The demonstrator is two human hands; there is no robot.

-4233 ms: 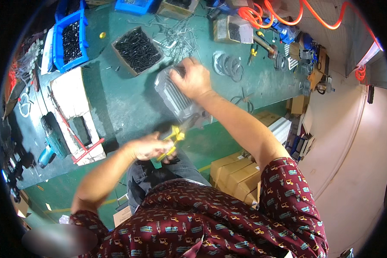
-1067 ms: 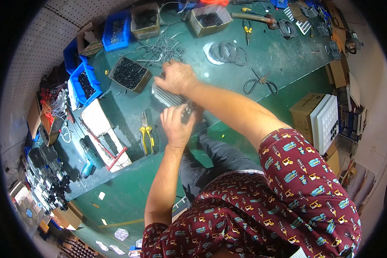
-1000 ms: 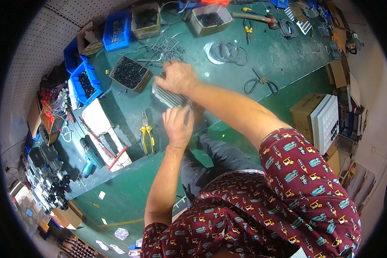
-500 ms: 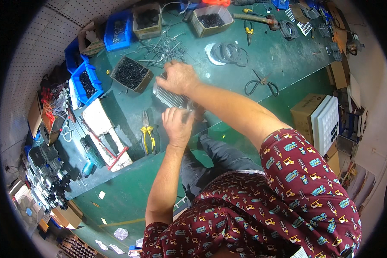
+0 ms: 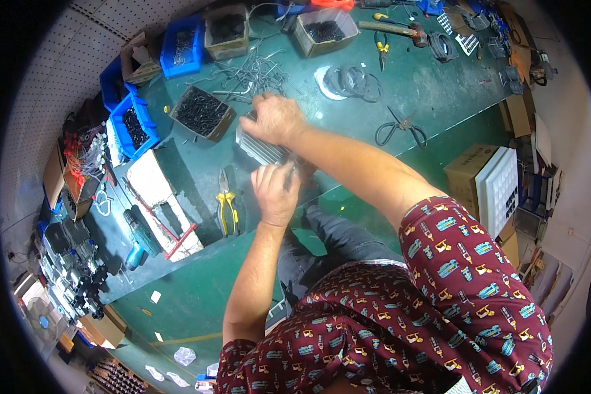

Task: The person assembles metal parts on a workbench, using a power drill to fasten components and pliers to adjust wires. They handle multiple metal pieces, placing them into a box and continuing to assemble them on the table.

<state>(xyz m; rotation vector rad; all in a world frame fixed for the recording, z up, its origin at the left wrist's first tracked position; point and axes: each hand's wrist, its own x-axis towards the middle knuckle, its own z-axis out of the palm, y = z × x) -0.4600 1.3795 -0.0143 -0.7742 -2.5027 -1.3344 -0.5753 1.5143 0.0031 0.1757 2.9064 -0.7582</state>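
Near the bench's front edge lies a finned grey metal part (image 5: 261,150). My right hand (image 5: 277,119) is closed over its far end and hides much of it. At the near end is my left hand (image 5: 274,192), its fingers pinched together around something small and dark that I cannot make out. Yellow-handled pliers (image 5: 226,205) lie left of my left hand, jaws pointing away from me. Beyond and left of the metal part stands a cardboard box (image 5: 203,113) full of small black pieces. A tangle of bent metal rods (image 5: 259,71) lies behind my right hand.
Black-handled scissors (image 5: 400,127) and dark rings (image 5: 354,84) lie to the right. A hammer (image 5: 394,28) is at the back. Blue bins (image 5: 135,126) and open boxes (image 5: 323,34) line the far side. A teal power drill (image 5: 138,243) lies at the left beside a white block (image 5: 156,187).
My left hand has turned slightly at the near end of the metal part, and its fingertips have shifted. My right hand keeps its place on the part.
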